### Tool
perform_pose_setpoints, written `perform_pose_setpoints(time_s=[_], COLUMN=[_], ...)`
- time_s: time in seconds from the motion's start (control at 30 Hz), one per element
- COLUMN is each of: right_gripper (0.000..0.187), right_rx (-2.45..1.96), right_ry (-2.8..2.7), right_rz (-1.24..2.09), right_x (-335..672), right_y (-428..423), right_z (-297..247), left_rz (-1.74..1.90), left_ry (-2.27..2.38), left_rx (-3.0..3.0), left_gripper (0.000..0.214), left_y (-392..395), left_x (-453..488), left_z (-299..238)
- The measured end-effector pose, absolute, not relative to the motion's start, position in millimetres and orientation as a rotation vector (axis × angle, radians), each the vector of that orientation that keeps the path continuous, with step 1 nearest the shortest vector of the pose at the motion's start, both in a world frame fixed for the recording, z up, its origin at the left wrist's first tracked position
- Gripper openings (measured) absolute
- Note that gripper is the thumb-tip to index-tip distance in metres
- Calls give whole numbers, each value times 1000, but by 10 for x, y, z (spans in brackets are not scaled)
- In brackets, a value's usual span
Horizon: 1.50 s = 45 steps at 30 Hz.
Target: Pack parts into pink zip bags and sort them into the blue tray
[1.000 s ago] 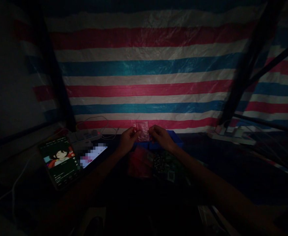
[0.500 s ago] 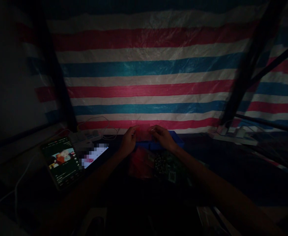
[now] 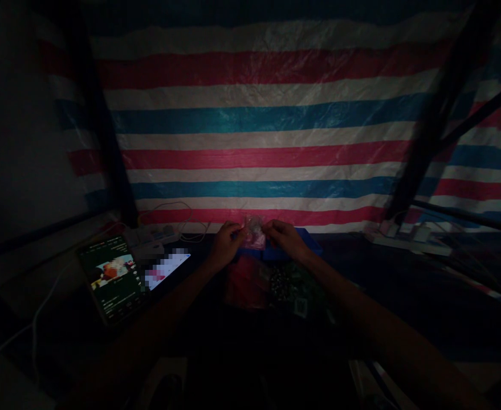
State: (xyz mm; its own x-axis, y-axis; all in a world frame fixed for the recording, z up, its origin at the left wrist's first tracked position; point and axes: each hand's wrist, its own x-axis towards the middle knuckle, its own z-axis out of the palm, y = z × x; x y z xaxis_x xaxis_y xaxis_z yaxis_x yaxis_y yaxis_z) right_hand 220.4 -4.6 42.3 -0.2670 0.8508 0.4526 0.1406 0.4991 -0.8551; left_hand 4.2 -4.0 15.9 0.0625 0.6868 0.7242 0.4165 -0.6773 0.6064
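Note:
A small pinkish clear plastic bag [image 3: 255, 234] is stretched between my hands, above the blue tray. My left hand [image 3: 228, 242] pinches its left edge between thumb and fingers. On the opposite edge my right hand [image 3: 285, 236] is closed in a pinch. Below my hands lies a stack of red plastic bags [image 3: 247, 285]. Right beside it is a heap of small dark and shiny pieces [image 3: 280, 285], too dim to name. The blue tray [image 3: 310, 242] is partly hidden behind my right hand.
At the left a tablet [image 3: 111, 279] and a phone [image 3: 168, 269] have lit screens. Power strips lie behind them [image 3: 158, 236] and at the right [image 3: 412, 242], with white cables around. A striped tarp [image 3: 250, 125] hangs behind the dark table, between dark posts.
The bag between my hands was a blurred red patch and now shows as a crinkled, shiny pinkish bag. My hands have barely moved. The view has shifted slightly.

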Motion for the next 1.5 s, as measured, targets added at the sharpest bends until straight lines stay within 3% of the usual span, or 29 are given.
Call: perform_pose_setpoints(time_s=[0.23,0.43,0.57,0.67,0.87,1.03,1.2,1.4,1.5], right_gripper=[36,22,37,27,26,23,21,35,35], right_rx=[-893,-910,-934,-935,-892,-901,-882,-879,-867], right_ry=[-1574,-1450,-1396,-1446,-1534,-1598,-1623,-1634,-1638], right_rz=[1083,1193,1174,1132,1050,969,962,1016,1016], right_x=[2200,2202,2208,2207,2204,2207,2217,2231,2241], right_y=[15,-24,-68,-78,-64,-37,-41,-34,-4], right_z=[365,370,413,439,426,400,401,396,372], left_rz=[1693,1700,1636,1606,1643,1629,1635,1640,1622], left_ry=[1087,1019,980,1012,1023,1059,1104,1153,1104], left_rx=[2061,2232,2306,2274,2093,2036,1940,1911,1934], left_gripper=[41,52,51,49,27,22,22,20,32], left_y=[-72,-204,-240,-229,-142,-57,64,170,145], left_x=[63,99,119,115,95,64,-10,-69,-74], left_z=[171,231,247,231,154,111,61,-14,-4])
